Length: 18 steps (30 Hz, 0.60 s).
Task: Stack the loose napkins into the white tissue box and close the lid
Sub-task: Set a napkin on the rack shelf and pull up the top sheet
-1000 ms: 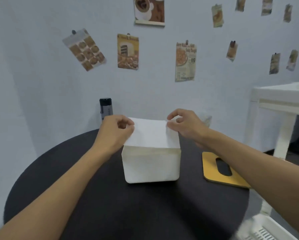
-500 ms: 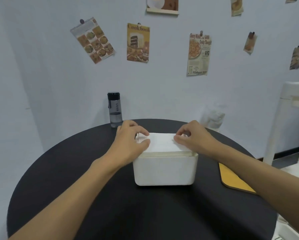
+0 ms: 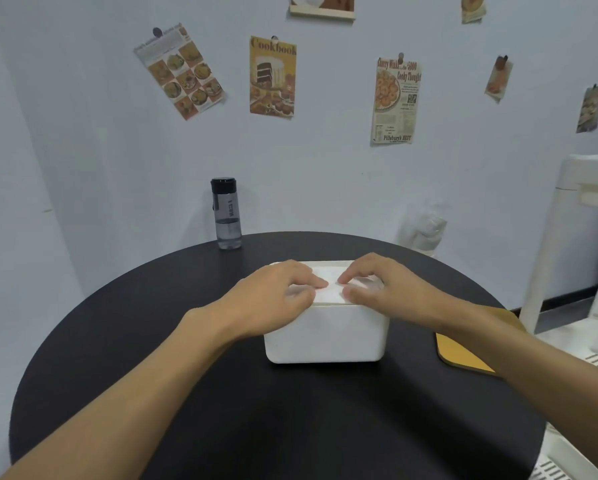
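Note:
The white tissue box [image 3: 325, 336] stands in the middle of the round black table [image 3: 221, 410]. White napkins [image 3: 330, 287] lie in its open top, level with the rim. My left hand [image 3: 277, 299] rests on the left part of the napkins, its fingertips pressing down on them. My right hand [image 3: 377, 289] rests on the right part, fingers bent, tips touching the napkins. The fingertips of both hands almost meet over the box's centre. A yellow lid [image 3: 464, 355] with a dark edge lies flat on the table to the right of the box, partly hidden by my right forearm.
A dark-capped clear water bottle [image 3: 225, 214] stands at the table's far left edge. A crumpled clear plastic wrapper [image 3: 424, 230] sits at the far right edge. A white shelf unit [image 3: 588, 237] stands to the right of the table. Paper clippings hang on the wall.
The napkin went from being held by its corners above the box to lying inside it. Both hands came down and moved inward over the box top.

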{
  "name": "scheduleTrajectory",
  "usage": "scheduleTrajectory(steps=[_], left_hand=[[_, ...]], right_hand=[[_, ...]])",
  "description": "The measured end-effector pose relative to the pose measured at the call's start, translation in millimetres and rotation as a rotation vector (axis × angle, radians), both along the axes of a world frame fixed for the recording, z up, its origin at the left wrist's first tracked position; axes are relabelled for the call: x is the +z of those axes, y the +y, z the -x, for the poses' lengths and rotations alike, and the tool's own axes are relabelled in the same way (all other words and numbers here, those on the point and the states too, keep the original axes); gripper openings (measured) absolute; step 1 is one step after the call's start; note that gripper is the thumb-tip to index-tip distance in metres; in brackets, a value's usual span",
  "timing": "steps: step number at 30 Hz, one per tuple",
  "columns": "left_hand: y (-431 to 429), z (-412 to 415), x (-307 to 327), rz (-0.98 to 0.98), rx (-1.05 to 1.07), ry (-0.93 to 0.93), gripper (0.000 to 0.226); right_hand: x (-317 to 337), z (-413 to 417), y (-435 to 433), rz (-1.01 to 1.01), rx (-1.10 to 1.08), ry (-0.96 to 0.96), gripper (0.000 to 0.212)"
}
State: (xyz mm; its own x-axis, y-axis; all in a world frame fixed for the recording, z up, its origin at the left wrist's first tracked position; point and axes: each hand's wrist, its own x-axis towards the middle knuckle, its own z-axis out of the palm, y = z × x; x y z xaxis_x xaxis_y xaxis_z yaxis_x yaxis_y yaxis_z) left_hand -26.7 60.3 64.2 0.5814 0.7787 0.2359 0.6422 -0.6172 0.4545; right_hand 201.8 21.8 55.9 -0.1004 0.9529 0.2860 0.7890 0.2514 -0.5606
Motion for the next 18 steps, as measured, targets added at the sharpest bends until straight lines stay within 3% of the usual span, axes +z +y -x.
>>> scheduleTrajectory(steps=[7, 10, 12, 18], left_hand=[[10.7, 1.9, 8.2, 0.061, -0.052, 0.076, 0.032], [8.1, 1.1, -0.9, 0.064, -0.054, 0.003, 0.029], [5.2, 0.2, -6.4, 0.017, -0.051, -0.019, 0.041], [-6.3, -0.9, -3.5, -0.076, -0.017, 0.173, 0.048]], right_hand=[[12.7, 4.0, 1.2, 0.101, 0.018, -0.072, 0.019], [8.3, 3.9, -1.8, 0.083, 0.005, -0.012, 0.020], [5.1, 4.3, -3.8, 0.077, 0.006, 0.045, 0.020], [-6.4, -4.2, -15.1, -0.054, -0.070, 0.192, 0.007]])
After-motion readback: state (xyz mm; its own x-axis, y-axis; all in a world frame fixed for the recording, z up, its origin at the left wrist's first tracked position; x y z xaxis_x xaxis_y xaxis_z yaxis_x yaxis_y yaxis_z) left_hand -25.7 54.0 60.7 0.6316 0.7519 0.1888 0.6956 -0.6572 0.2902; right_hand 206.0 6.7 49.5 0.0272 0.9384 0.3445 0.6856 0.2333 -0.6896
